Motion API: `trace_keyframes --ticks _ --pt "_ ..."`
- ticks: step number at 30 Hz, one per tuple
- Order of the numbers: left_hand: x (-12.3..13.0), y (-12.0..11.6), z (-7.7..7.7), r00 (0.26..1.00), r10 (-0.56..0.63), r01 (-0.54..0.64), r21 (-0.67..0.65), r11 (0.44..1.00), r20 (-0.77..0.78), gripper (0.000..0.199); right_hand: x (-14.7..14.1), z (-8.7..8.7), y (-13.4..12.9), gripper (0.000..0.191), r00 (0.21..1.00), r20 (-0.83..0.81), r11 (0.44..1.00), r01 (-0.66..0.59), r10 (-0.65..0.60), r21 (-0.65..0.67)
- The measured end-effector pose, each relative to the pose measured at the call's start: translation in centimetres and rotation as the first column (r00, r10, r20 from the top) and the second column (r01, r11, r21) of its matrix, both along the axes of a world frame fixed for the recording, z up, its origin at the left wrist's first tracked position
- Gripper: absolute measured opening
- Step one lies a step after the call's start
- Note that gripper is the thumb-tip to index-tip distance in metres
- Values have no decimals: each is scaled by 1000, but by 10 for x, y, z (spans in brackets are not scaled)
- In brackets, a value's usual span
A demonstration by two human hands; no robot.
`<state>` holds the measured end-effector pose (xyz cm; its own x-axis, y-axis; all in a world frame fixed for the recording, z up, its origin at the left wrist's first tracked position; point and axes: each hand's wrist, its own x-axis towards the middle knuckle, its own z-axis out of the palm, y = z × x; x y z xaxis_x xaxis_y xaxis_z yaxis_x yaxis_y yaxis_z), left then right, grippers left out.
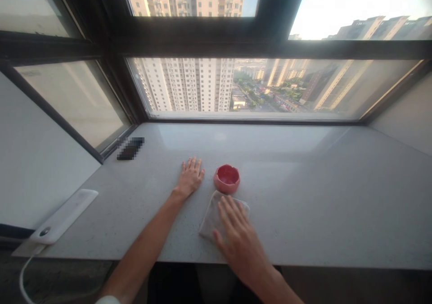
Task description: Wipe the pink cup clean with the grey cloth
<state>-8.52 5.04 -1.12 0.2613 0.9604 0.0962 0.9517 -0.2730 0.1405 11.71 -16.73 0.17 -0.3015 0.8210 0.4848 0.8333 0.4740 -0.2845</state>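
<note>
My left hand (pixel 191 178) lies flat on the pale sill, fingers spread, just left of a small pink-red bowl (pixel 227 179) with a notched rim that looks like an ashtray. Under my right hand (pixel 238 236) is a folded light-grey cloth (pixel 209 218). The fingers of that hand are stretched out flat over the cloth, pressing on it rather than wrapped round it. The cloth's far corner reaches the near side of the bowl; whether they touch I cannot tell.
A white power strip (pixel 67 216) with a cable lies at the left edge of the sill (pixel 320 205). A blurred-out dark object (pixel 131 148) sits by the left window corner. Dark window frames (pixel 202 38) enclose the sill behind, and its front edge runs close to me.
</note>
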Motion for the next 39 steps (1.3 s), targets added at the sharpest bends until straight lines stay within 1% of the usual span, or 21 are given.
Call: trace_keyframes --ticks 3,6,8,10,11,13,15,16,17,18,19,20,21,23,25,27,28,30,33,37,39 --pt "0 -2 -3 1000 -9 9 18 1000 1 63 -34 -23 -37 105 991 74 993 -114 114 3" --pt "-2 -4 -4 1000 -15 15 18 1000 0 64 -29 -41 -55 83 977 73 974 -208 201 94" --pt "-3 -4 -4 1000 -15 15 15 1000 2 65 -12 -42 -59 76 964 -25 959 -260 265 111" --pt "-2 -5 -2 1000 -16 16 10 1000 8 65 8 -35 -56 66 931 -247 962 -273 268 16" --pt "-2 -5 -1 1000 -17 17 6 1000 11 65 18 -29 -53 55 896 -397 964 -252 198 -88" --pt "-1 -6 1 1000 -18 18 -5 1000 17 65 40 -14 -43 37 738 -664 905 -189 -125 -381" --pt "-1 -6 2 1000 -18 18 -19 1000 24 65 62 4 -28 49 436 -738 755 -178 -515 -631" --pt "-1 -7 3 1000 -16 17 -25 1000 27 65 72 13 -19 58 271 -724 708 -172 -634 -685" --pt "-1 -7 3 999 -15 16 -30 999 29 65 82 22 -10 61 138 -725 713 -129 -675 -689" --pt "-1 -7 4 999 -14 15 -33 999 31 65 90 32 0 61 53 -754 755 -12 -655 -656" --pt "-1 -7 4 999 -14 15 -34 999 32 65 96 41 9 62 37 -797 791 154 -603 -592" --pt "-1 -7 4 999 -14 15 -33 999 32 65 99 49 19 63 89 -828 800 330 -554 -501" --pt "-1 -6 4 999 -16 16 -31 999 31 65 99 55 28 64 187 -835 788 485 -518 -380" --pt "-1 -6 3 999 -16 17 -25 1000 33 65 91 62 48 64 454 -754 779 615 -475 -120" --pt "-2 -5 2 999 -18 19 -17 1000 41 65 76 57 69 59 736 -576 880 472 -356 59" --pt "-2 -5 0 998 -22 23 -10 1000 52 65 59 44 88 54 935 -334 985 153 -121 73" --pt "-3 -4 -1 998 -24 24 -4 1000 56 65 52 36 96 54 976 -217 999 19 -10 39" --pt "-3 -4 -3 998 -27 26 7 1000 62 65 44 22 106 55 992 -42 993 -116 115 -24" --pt "-3 -4 -5 998 -28 27 17 1000 63 64 44 12 115 62 989 80 992 -122 125 -35" --pt "-2 -6 -3 998 -23 22 15 1000 59 64 46 13 125 77 979 171 993 -106 112 -44" --pt "-1 -6 -1 998 -21 21 12 1000 57 64 42 13 129 75 975 203 995 -87 95 -50"
